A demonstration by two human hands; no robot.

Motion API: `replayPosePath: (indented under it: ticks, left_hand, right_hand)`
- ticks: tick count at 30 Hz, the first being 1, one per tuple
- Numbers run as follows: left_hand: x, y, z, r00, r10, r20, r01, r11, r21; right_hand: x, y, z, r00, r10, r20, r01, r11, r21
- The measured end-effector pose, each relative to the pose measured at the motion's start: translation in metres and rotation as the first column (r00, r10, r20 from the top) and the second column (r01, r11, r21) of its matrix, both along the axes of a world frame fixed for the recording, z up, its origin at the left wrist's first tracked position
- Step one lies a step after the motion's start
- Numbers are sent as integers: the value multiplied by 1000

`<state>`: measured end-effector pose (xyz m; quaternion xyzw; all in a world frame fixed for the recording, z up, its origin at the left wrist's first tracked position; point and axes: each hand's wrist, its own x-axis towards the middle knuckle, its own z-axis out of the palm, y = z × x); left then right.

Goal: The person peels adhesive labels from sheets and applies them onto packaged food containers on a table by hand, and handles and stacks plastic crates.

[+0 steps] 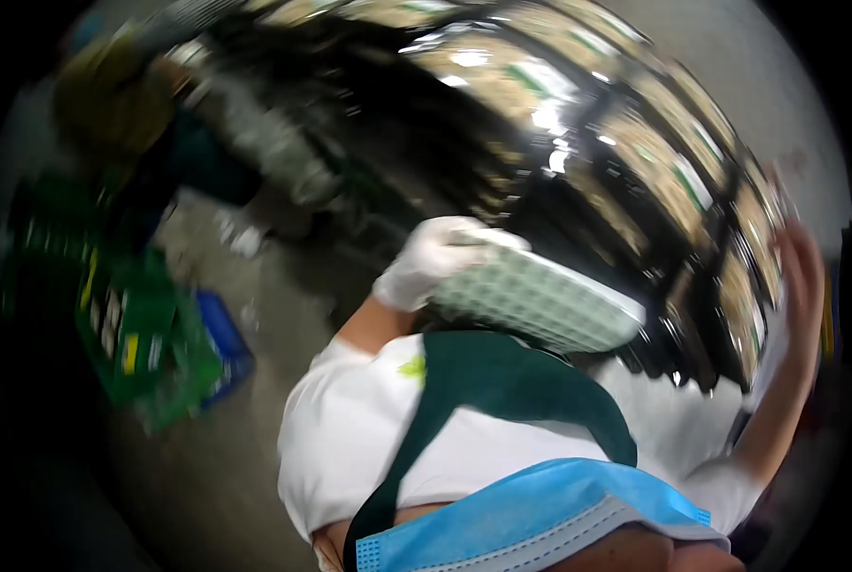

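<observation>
My left hand (436, 259), in a white glove, grips one end of a pale green tray (540, 297) with a dimpled grid pattern. The tray is tilted in front of my chest. At the right edge, my right hand (800, 262) is raised with its fingers stretched out, blurred, beside the nearest black trays. Whether it touches them is unclear. Those black trays (626, 186) hold light brown contents under shiny film with white and green labels.
A person in a dark green garment and an olive head covering (111, 100) is at the upper left. Green crates (145, 329) and a blue container (221, 343) stand on the floor at left. White scraps (243, 236) lie nearby.
</observation>
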<state>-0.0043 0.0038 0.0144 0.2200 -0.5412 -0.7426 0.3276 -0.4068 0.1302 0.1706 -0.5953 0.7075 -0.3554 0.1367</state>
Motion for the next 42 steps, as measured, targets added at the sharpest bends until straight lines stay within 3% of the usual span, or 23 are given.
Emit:
replayPosePath:
  ticks: [1, 2, 4, 6, 7, 8, 9, 10, 11, 13, 14, 16, 18, 21, 24, 26, 29, 35, 36, 37, 39, 41, 42]
  left_hand:
    - [-3, -2, -1, 994, -97, -42, 92, 990, -108]
    - [-9, 6, 4, 983, -143, -112, 137, 989, -54]
    - [-25, 14, 5, 912, -272, -307, 269, 962, -54]
    - [-29, 26, 24, 906, -359, -226, 333, 932, -146]
    - [-32, 33, 26, 870, -391, -299, 369, 920, -131]
    - [-37, 39, 26, 830, -414, -373, 400, 909, -118]
    - [-45, 41, 23, 845, -408, -346, 337, 908, -249]
    - [-44, 43, 18, 900, -364, -239, 321, 925, -203]
    - [-43, 43, 8, 931, -292, -217, 247, 945, -213]
    - [-42, 43, -22, 938, -231, -258, 211, 972, -104]
    - [-37, 47, -33, 944, -197, -264, 175, 979, -103]
    - [-21, 56, -39, 976, -172, -134, 173, 985, -9]
    - [-7, 61, -56, 988, -150, -43, 150, 989, 13]
    - [19, 73, -64, 996, -65, 68, 62, 997, 43]
    - [50, 81, -67, 993, 4, 117, -6, 1000, 20]
    - [83, 86, -67, 997, 28, 78, -30, 999, 20]
    - [153, 100, -60, 991, 103, 80, -101, 995, -26]
    - [359, 134, -101, 858, 462, 225, -401, 876, -270]
    - [396, 141, -115, 814, 544, 204, -503, 836, -221]
    - [431, 152, -104, 750, 582, 314, -593, 802, -72]
    - [493, 159, -128, 600, 757, 260, -774, 631, -51]
    - [547, 150, -133, 362, 881, 304, -887, 426, -179]
    - [576, 144, -132, 227, 882, 412, -839, 393, -378]
  right_hand:
    - [41, 27, -13, 986, 107, -130, -110, 994, -16]
    - [108, 43, 3, 861, 353, -365, -370, 929, 25]
    - [156, 61, -10, 871, 380, -310, -385, 922, 49]
    - [155, 75, -24, 836, 396, -379, -335, 917, 217]
    - [135, 87, -35, 847, 412, -337, -322, 900, 293]
    - [115, 105, -37, 888, 315, -334, -230, 935, 270]
    - [87, 128, -43, 919, 222, -324, -141, 956, 255]
    - [47, 163, -61, 993, -23, -112, 5, 987, -163]
    - [34, 186, -49, 975, -217, 44, 220, 935, -279]
    - [3, 217, -41, 796, -538, 277, 595, 615, -517]
    - [-4, 226, -41, 722, -620, 308, 656, 472, -589]
    - [-3, 228, -57, 699, -668, 255, 647, 438, -624]
    - [6, 212, -92, 761, -619, 194, 608, 576, -547]
    - [39, 169, -165, 904, -406, 133, 426, 874, -233]
    - [94, 119, -242, 976, -139, 166, 117, 984, 138]
    - [133, 94, -296, 981, 11, 193, -86, 920, 383]
    - [191, 72, -359, 967, 139, 213, -248, 697, 672]
    - [297, 42, -420, 964, 207, 169, -224, 282, 933]
    - [314, 31, -422, 962, 221, 161, -216, 252, 943]
    - [331, 21, -424, 961, 227, 156, -208, 228, 951]
    - [364, -4, -428, 955, 252, 159, -220, 235, 947]
    - [404, -36, -432, 944, 267, 196, -274, 300, 914]
    - [434, -64, -430, 927, 285, 244, -344, 384, 857]
